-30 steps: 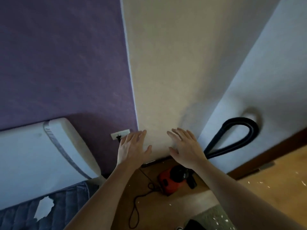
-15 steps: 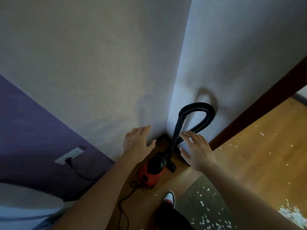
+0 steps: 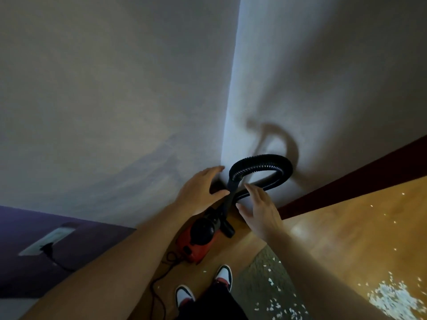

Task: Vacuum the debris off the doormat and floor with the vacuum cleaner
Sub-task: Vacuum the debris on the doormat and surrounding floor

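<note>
View from the head, looking down into a room corner. A small red and black vacuum cleaner sits on the wooden floor at the foot of the corner, just past the person's two shoes. Its black ribbed hose rises from the body and loops over toward two o'clock, close against the wall.

The left hand hovers at eleven o'clock of the vacuum body, fingers spread and holding nothing. The right hand hovers at one o'clock, also spread and empty, its fingertips near the lower run of the hose. Whether either hand brushes the hose is unclear.

A power cord trails from the body toward seven o'clock, then to a wall socket at nine o'clock. The doormat lies at four o'clock of the vacuum, scattered with white scraps, which pile thicker on the floor at far right.

The body looks compact and probably light, rigid plastic. The hose likely flexes and springs, so the stiff tube near the body seems the surer place to grip.
</note>
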`<action>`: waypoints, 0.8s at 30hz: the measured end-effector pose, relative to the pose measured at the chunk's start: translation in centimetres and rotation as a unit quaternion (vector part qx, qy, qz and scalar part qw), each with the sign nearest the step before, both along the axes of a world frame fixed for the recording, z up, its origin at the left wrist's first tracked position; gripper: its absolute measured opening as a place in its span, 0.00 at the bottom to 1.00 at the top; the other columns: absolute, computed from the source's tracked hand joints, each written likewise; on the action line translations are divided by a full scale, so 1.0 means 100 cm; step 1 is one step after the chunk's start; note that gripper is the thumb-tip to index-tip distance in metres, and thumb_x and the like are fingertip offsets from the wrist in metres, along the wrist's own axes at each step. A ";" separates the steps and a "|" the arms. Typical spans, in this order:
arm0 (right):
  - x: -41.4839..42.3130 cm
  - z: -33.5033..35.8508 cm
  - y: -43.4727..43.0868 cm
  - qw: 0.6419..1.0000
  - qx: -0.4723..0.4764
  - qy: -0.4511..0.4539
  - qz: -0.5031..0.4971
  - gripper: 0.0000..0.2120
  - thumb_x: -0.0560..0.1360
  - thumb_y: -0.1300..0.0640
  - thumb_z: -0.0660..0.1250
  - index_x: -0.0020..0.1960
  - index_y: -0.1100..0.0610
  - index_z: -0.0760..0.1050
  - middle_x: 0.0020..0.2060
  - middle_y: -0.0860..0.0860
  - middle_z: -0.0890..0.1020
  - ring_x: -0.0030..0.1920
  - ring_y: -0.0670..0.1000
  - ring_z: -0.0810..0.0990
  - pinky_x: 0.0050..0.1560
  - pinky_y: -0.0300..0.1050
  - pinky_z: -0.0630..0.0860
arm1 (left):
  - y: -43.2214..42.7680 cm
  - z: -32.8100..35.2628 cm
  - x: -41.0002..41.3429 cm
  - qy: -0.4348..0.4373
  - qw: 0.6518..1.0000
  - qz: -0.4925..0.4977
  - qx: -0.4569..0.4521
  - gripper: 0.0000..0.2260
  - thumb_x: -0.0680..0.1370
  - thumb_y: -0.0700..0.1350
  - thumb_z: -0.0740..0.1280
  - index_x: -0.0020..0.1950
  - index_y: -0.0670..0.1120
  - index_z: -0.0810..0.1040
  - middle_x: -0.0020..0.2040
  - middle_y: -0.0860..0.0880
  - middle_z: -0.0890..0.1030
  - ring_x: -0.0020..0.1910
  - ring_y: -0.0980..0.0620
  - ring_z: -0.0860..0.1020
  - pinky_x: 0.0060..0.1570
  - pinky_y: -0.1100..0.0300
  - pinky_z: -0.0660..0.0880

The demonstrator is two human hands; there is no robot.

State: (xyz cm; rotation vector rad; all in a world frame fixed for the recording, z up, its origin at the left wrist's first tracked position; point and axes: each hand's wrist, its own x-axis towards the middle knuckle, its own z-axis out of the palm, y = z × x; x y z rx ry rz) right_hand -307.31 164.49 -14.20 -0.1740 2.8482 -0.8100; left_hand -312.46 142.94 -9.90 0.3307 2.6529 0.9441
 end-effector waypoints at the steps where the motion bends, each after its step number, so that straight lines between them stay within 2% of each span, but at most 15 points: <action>1: -0.004 -0.006 -0.003 1.000 -0.023 -0.010 -0.012 0.30 0.79 0.45 0.68 0.77 0.55 0.65 0.70 0.55 0.75 0.71 0.55 0.73 0.68 0.55 0.76 | 0.006 -0.004 -0.004 -0.005 1.000 -0.003 0.021 0.31 0.76 0.58 0.69 0.76 0.55 0.63 0.73 0.53 0.70 0.70 0.52 0.70 0.67 0.49 0.71; 3: -0.013 -0.017 -0.010 0.997 -0.069 -0.028 -0.037 0.30 0.79 0.46 0.69 0.77 0.54 0.65 0.70 0.53 0.75 0.71 0.53 0.72 0.69 0.53 0.74 | 0.018 -0.009 -0.016 -0.016 0.998 -0.014 0.058 0.31 0.75 0.53 0.72 0.75 0.52 0.65 0.70 0.52 0.73 0.68 0.53 0.72 0.67 0.53 0.71; 7: -0.031 -0.049 -0.021 0.986 -0.133 -0.067 -0.077 0.26 0.79 0.44 0.69 0.73 0.53 0.69 0.68 0.51 0.76 0.70 0.51 0.74 0.68 0.49 0.73 | 0.031 -0.026 -0.037 -0.061 0.988 -0.051 0.130 0.26 0.76 0.47 0.73 0.72 0.50 0.70 0.63 0.50 0.80 0.63 0.53 0.78 0.63 0.52 0.76; 10: -0.039 -0.072 -0.026 0.979 -0.169 -0.078 -0.085 0.24 0.78 0.46 0.71 0.70 0.56 0.71 0.65 0.50 0.78 0.66 0.48 0.76 0.63 0.32 0.69 | 0.034 -0.033 -0.048 -0.084 0.980 -0.053 0.171 0.21 0.77 0.43 0.71 0.69 0.43 0.73 0.60 0.46 0.82 0.60 0.54 0.80 0.60 0.61 0.77; 12: -0.046 -0.080 -0.029 0.971 -0.198 -0.092 -0.103 0.21 0.79 0.48 0.71 0.67 0.56 0.73 0.59 0.46 0.78 0.60 0.43 0.76 0.54 0.20 0.65 | 0.036 -0.035 -0.052 -0.081 0.979 -0.050 0.179 0.19 0.77 0.43 0.71 0.66 0.41 0.74 0.57 0.44 0.83 0.57 0.54 0.81 0.59 0.60 0.78; 15: -0.056 -0.088 -0.031 0.954 -0.243 -0.121 -0.128 0.19 0.79 0.49 0.71 0.66 0.55 0.74 0.54 0.43 0.78 0.51 0.34 0.75 0.48 0.19 0.68 | 0.036 -0.037 -0.054 -0.087 0.977 -0.029 0.194 0.18 0.76 0.43 0.73 0.65 0.42 0.76 0.55 0.46 0.84 0.56 0.53 0.82 0.59 0.52 0.79; 19: -0.054 -0.099 -0.030 0.946 -0.268 -0.137 -0.119 0.17 0.80 0.50 0.70 0.66 0.54 0.74 0.52 0.40 0.78 0.50 0.22 0.73 0.49 0.18 0.67 | 0.038 -0.037 -0.046 -0.086 0.974 -0.008 0.211 0.18 0.75 0.42 0.73 0.64 0.41 0.77 0.55 0.48 0.84 0.56 0.56 0.81 0.59 0.54 0.79; 24: -0.041 -0.102 -0.020 0.937 -0.295 -0.134 -0.127 0.18 0.81 0.52 0.69 0.68 0.54 0.73 0.53 0.39 0.78 0.50 0.19 0.71 0.49 0.17 0.66 | 0.048 -0.028 -0.033 -0.070 0.974 0.012 0.216 0.17 0.75 0.42 0.74 0.62 0.41 0.78 0.54 0.48 0.84 0.56 0.56 0.81 0.59 0.54 0.79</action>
